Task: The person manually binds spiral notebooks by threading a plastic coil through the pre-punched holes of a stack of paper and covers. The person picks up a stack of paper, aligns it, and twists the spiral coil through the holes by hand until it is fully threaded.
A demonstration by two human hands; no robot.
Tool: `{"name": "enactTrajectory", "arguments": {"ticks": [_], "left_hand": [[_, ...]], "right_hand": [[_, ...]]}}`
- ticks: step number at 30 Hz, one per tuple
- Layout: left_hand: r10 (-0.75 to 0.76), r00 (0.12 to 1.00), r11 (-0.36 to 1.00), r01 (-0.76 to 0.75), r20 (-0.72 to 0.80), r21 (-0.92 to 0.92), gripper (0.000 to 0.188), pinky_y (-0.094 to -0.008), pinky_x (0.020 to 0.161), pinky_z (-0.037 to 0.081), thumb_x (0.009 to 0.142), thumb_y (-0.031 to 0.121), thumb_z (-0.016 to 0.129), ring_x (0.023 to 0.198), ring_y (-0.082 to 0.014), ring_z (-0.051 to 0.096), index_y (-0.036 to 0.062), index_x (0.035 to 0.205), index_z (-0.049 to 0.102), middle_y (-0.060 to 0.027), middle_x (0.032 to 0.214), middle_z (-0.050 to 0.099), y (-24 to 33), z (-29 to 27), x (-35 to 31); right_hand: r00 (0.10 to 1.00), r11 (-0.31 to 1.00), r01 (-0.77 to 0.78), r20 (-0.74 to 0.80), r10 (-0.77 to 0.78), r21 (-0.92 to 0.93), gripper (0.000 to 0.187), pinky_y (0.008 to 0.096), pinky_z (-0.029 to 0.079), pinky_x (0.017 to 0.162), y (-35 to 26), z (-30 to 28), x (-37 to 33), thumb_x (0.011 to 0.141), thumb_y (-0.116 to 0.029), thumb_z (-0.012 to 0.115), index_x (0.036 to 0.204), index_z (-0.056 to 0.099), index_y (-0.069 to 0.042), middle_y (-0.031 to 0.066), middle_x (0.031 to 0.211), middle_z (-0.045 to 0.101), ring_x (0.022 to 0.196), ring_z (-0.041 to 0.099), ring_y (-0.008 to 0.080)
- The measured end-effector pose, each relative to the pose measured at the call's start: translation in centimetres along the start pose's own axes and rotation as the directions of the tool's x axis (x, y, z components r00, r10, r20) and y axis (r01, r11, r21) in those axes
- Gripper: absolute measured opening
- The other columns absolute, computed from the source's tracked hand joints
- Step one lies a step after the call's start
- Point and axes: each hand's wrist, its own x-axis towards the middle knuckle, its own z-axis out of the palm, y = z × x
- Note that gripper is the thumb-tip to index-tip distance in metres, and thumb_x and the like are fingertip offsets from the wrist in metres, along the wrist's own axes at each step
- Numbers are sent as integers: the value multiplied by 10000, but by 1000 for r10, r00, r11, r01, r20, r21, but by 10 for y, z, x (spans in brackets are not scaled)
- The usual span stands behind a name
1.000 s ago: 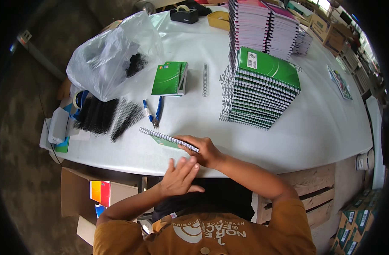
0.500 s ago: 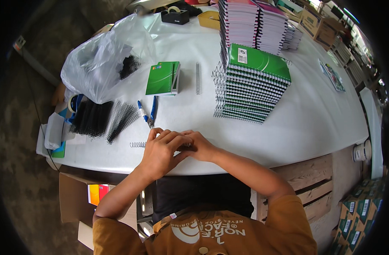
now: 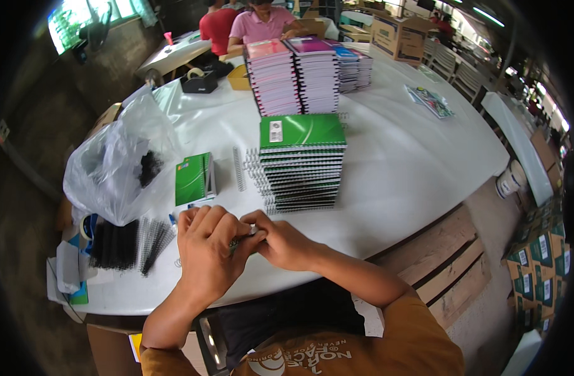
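My left hand is closed, fingers bent, over the front of the table. A wire coil pokes out at its left side. My right hand pinches at the left fingertips, where a small pale and greenish piece shows; my fingers hide most of it. Just beyond the hands, a few small green notebooks lie beside a loose wire coil. To their right rises a tall stack of green spiral notebooks, coils jutting from its left side. Blue-handled pliers are mostly hidden behind my left hand.
Left on the white table are a clear plastic bag, black coils and grey coils. Behind the green stack stand taller notebook piles, a tape dispenser and a yellow tray. People sit beyond.
The view has tilted up, bringing people and the window into sight. My hands appear larger, and the right fingers have shifted at the left fingertips. The pliers are now mostly covered.
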Motion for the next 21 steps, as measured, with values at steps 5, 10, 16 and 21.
{"name": "enactTrajectory", "arguments": {"ticks": [5,10,16,21], "left_hand": [[23,925,1000,-29,-378,-10,978,-425,1071,190,630,338,812,1319,-323,250,-29,1361,273,-232,1399,285,15,-4,33],[-489,850,237,-89,-197,-968,470,-339,1015,310,891,25,549,1198,-231,438,-64,1314,364,-173,1284,480,77,63,59],[62,896,998,-61,-441,16,324,-405,931,376,845,28,549,1092,-287,523,72,1164,576,-113,1153,588,20,77,109],[-70,910,996,44,-409,-73,273,-388,896,406,895,235,563,1109,-287,502,72,1106,619,-150,1131,589,2,99,90]], "right_hand": [[888,962,153,-395,-234,-228,336,338,477,693,-50,-63,3,879,-99,577,1151,393,-30,151,912,593,785,620,291],[644,957,289,-742,-186,11,406,339,343,923,-45,-74,27,944,-234,476,1219,352,38,145,1127,448,1029,434,196],[490,965,-202,-870,-47,-166,603,367,246,1060,11,-107,26,966,-326,400,1369,216,83,254,1402,293,1283,334,324],[470,989,-110,-882,-31,-94,507,312,391,963,29,-102,27,976,-324,399,1285,429,76,236,1235,532,1164,514,280]]}}
